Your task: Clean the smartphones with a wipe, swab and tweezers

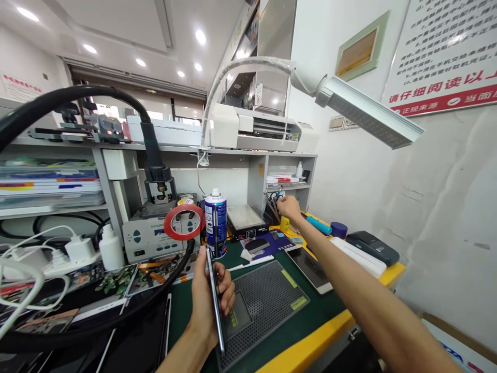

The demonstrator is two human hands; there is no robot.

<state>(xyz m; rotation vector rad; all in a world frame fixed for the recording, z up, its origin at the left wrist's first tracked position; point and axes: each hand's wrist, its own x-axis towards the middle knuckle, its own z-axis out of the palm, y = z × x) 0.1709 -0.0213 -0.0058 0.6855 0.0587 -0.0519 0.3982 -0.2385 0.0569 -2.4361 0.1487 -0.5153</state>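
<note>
My left hand (212, 298) is wrapped round a smartphone (215, 300), held upright and seen nearly edge-on above a dark perforated work mat (267, 290). My right hand (289, 206) is stretched far forward to a dark tool holder (271, 211) with tweezers and other thin tools standing in it. Its fingers are pinched together near the tool tops; what is between them is too small to make out. A small yellow container (284, 224) sits just below that hand. Under my right forearm lies a white-framed tablet (309, 268).
A spray can (216, 223) and a red tape roll (184, 221) stand beyond the phone. A grey rework station (159, 235) and thick black hose (155, 295) occupy the left, among loose phone parts. A heating plate (245, 221) sits at the back; a lamp (368, 111) hangs upper right.
</note>
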